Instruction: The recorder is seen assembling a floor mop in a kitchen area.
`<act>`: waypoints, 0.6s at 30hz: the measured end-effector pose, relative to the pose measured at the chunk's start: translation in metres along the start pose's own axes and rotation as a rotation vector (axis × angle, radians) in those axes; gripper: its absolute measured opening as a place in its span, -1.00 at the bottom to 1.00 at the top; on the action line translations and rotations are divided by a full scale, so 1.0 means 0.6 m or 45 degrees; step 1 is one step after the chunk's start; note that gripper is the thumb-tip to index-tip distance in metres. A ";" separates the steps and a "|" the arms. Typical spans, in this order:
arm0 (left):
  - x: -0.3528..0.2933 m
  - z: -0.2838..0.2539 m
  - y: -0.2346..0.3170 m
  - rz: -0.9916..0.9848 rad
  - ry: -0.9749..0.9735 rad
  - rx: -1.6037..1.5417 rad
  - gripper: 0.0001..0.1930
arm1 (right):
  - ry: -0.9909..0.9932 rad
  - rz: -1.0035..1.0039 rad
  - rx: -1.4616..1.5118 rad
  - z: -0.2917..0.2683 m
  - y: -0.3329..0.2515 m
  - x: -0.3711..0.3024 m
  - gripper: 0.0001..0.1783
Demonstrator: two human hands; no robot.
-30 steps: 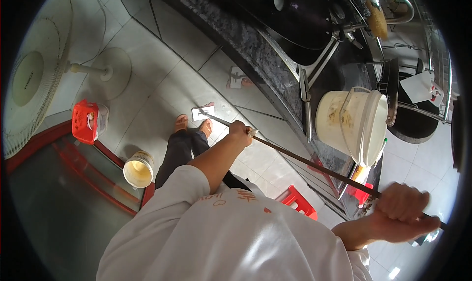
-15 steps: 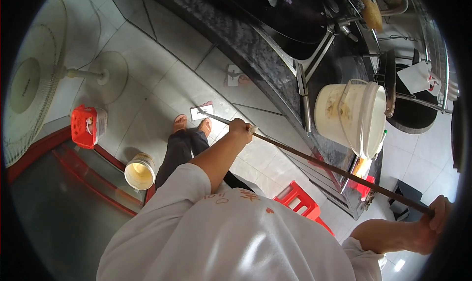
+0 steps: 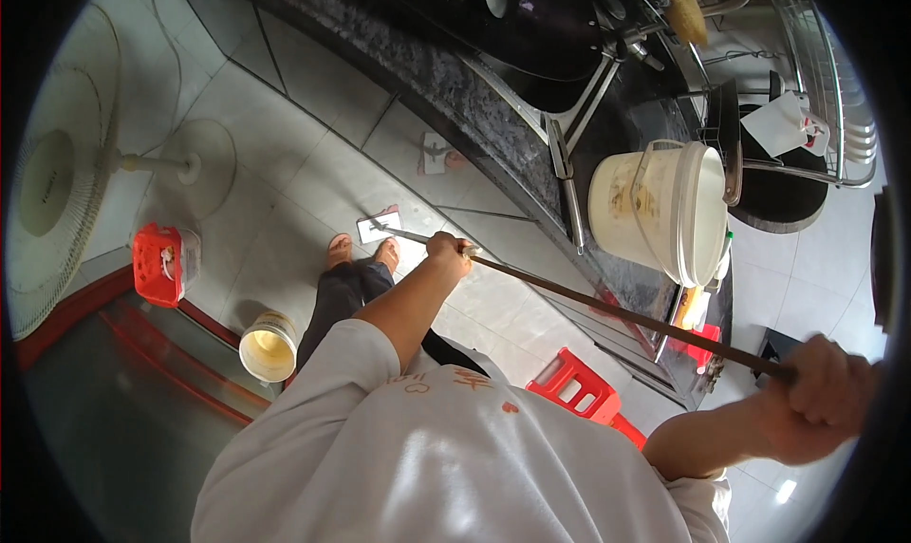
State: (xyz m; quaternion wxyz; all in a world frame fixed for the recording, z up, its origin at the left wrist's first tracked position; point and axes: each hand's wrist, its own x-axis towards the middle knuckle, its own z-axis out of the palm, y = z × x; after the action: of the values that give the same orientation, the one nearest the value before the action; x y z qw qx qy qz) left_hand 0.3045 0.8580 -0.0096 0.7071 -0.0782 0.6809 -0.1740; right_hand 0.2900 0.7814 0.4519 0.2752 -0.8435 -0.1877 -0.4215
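My left hand (image 3: 448,255) is closed around the lower part of a long pole (image 3: 588,301), with something pale at the grip. My right hand (image 3: 822,399) grips the upper end, far to the right. From my left hand the pole runs down to a small flat white rectangular head (image 3: 380,226) with a pinkish edge, so it looks like a flat mop. That head lies on the tiled floor (image 3: 275,211) just beyond my bare-topped feet (image 3: 386,254).
A dark stone counter (image 3: 418,87) carries a large dirty white bucket (image 3: 655,211) and a black wok. Left are a standing fan (image 3: 62,177), a red basket (image 3: 158,265) and a small tub (image 3: 269,346). A red plastic stool (image 3: 577,386) stands close on my right.
Both my hands stay on the pole. My right hand has shifted slightly left and up, its knuckles turned more into view. The whole view has shifted a little.
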 end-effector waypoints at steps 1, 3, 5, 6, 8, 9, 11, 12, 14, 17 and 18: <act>0.001 -0.001 0.003 0.006 -0.002 -0.001 -0.82 | 0.004 0.000 0.005 0.024 -0.001 -0.014 -0.64; 0.020 0.002 0.000 0.002 -0.036 0.024 -0.83 | -0.476 0.420 1.567 0.069 -0.003 -0.031 -0.57; 0.051 -0.007 0.003 0.009 -0.064 0.063 -0.85 | -0.546 0.463 1.622 0.078 -0.012 -0.029 -0.54; 0.068 -0.009 0.003 0.013 -0.096 0.115 -0.83 | -0.610 0.500 1.665 0.080 -0.017 -0.028 -0.50; 0.094 -0.006 0.007 -0.019 -0.083 -0.094 -0.85 | -0.525 0.498 1.600 0.098 -0.009 -0.055 -0.50; 0.086 -0.013 0.015 -0.050 -0.099 -0.178 -0.89 | -0.435 0.500 1.530 0.106 0.000 -0.069 -0.51; 0.026 -0.008 0.013 -0.043 -0.095 -0.067 -0.86 | -0.481 0.527 1.507 0.109 0.012 -0.074 -0.49; 0.017 -0.006 0.008 -0.040 -0.100 -0.063 -0.86 | -0.535 0.563 1.490 0.112 0.015 -0.075 -0.48; 0.004 0.000 0.003 0.055 -0.026 0.019 -0.85 | -0.532 0.528 1.446 0.098 -0.005 -0.039 -0.54; 0.038 -0.004 0.010 0.006 -0.047 0.005 -0.83 | -0.499 0.581 1.639 0.028 -0.012 0.056 -0.57; 0.046 -0.004 0.016 -0.020 -0.049 -0.048 -0.82 | -0.706 0.483 1.594 0.030 -0.007 0.086 -0.53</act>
State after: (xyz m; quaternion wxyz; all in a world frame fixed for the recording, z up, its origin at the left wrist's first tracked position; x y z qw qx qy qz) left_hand 0.3036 0.8574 -0.0386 0.7172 -0.1000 0.6696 -0.1652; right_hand 0.3280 0.8003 0.4865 0.7189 -0.6213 -0.3075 0.0508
